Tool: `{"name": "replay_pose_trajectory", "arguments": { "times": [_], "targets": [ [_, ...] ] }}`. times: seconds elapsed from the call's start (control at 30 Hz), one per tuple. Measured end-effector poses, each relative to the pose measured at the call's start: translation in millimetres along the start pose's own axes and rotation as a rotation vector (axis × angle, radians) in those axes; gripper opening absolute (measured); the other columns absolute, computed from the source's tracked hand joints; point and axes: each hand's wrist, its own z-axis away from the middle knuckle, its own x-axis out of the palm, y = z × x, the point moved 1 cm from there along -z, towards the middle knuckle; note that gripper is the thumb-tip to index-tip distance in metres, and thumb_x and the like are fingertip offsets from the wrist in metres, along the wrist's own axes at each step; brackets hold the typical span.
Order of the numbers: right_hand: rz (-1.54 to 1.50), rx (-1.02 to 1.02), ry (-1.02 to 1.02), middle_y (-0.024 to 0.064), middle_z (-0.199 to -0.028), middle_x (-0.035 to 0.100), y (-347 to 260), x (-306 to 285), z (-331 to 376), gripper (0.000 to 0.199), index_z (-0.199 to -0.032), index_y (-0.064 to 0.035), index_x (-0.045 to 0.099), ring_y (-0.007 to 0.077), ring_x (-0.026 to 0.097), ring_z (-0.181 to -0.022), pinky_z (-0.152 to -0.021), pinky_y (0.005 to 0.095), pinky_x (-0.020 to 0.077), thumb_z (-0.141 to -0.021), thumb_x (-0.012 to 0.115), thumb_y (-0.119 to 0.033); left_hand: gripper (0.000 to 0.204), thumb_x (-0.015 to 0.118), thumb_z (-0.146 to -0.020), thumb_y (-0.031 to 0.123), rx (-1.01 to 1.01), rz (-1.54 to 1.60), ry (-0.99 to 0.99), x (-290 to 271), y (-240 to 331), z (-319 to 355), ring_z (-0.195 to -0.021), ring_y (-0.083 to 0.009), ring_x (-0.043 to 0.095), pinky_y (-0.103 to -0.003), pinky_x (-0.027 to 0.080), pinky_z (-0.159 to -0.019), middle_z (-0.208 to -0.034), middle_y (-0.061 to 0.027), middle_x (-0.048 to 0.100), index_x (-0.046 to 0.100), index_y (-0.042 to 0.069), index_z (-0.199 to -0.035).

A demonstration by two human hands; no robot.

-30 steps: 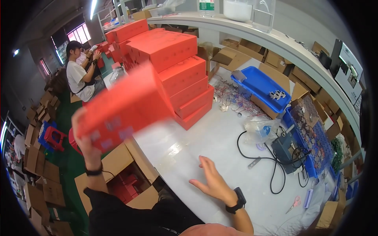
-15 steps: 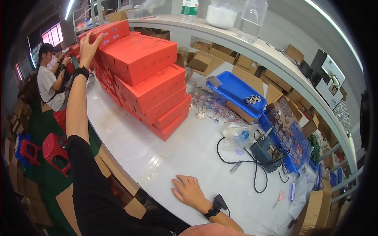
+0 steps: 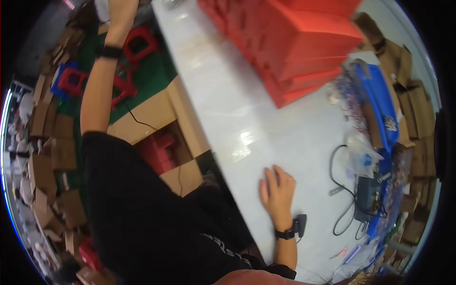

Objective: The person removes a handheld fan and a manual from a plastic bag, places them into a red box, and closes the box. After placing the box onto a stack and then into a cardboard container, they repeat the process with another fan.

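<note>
The left hand [image 3: 123, 10] has left the red boxes [image 3: 313, 59], seemingly unheld now; its fingers I can't tell; the right hand [image 3: 279, 192], loosely curled, rests empty.

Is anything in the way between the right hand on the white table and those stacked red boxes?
Nothing visible: only white tabletop shows between the right hand and the stacked red boxes. The black cable lies off to the right.

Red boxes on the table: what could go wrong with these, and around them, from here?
The stacked red boxes have staggered edges, so a bump might topple some. The looped black cable lies loose on the table, right of the right hand, and could catch on it.
</note>
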Motion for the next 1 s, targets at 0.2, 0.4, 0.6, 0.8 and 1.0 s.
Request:
{"name": "replay_pose_trajectory", "arguments": {
  "times": [0.2,0.4,0.6,0.8,1.0],
  "targets": [
    [0.127,0.099,-0.074,0.0191,-0.126,0.058,-5.8,-6.9,5.3,0.043,-0.127,-0.002,0.061,0.0366,0.055,-0.11,-0.096,0.0457,0.0438,-0.085,0.071,-0.009,0.024,0.057,-0.101,0.019,-0.863,-0.184,-1.247,-96.8,28.9,253.5,-0.076,-0.0145,0.068,-0.03,0.057,-0.07,-0.095,-0.008,0.072,0.07,0.001,-0.109],
    [0.101,0.296,-0.13,0.0239,-0.137,0.051,-40.1,7.1,-27.2,0.057,-0.139,0.0025,0.049,0.0415,0.05,-0.121,-0.103,0.0492,0.0412,-0.088,0.071,-0.014,0.036,0.066,-0.089,0.034,-0.812,-0.556,-1.23,-162.9,-119.7,626.6,-0.081,-0.0321,0.072,-0.042,0.057,-0.074,-0.089,-0.0239,0.071,0.072,0.0,-0.097],
    [0.217,0.229,-0.259,0.0266,-0.151,0.035,-95.6,63.2,-77.3,0.074,-0.147,0.0051,0.038,0.044,0.038,-0.136,-0.11,0.0556,0.0345,-0.087,0.074,-0.021,0.031,0.072,-0.08,0.029,-1.689,-0.483,-1.22,-116.9,-196.1,715.9,-0.087,-0.0361,0.072,-0.045,0.057,-0.077,-0.099,-0.0234,0.073,0.076,0.002,-0.093],
    [0.39,0.267,-0.194,0.0292,-0.15,0.034,-102.8,80.8,-82.4,0.081,-0.147,0.0057,0.037,0.0492,0.035,-0.136,-0.111,0.0589,0.0324,-0.084,0.078,-0.026,0.029,0.071,-0.081,0.026,-1.276,0.037,-2.108,-132.6,-333.4,785.5,-0.085,-0.0295,0.072,-0.048,0.057,-0.074,-0.106,-0.0119,0.074,0.076,0.007,-0.102],
    [0.457,0.284,-0.286,0.0332,-0.148,0.033,-105.6,88.7,-85.1,0.087,-0.148,0.0081,0.034,0.0532,0.034,-0.135,-0.111,0.0598,0.0324,-0.082,0.079,-0.027,0.049,0.065,-0.088,0.029,-0.749,-0.532,-1.753,-78.1,-365.5,739.8,-0.118,-0.0337,0.056,-0.054,0.048,-0.094,-0.136,-0.0131,0.058,0.059,0.01,-0.133]
  ]
}}
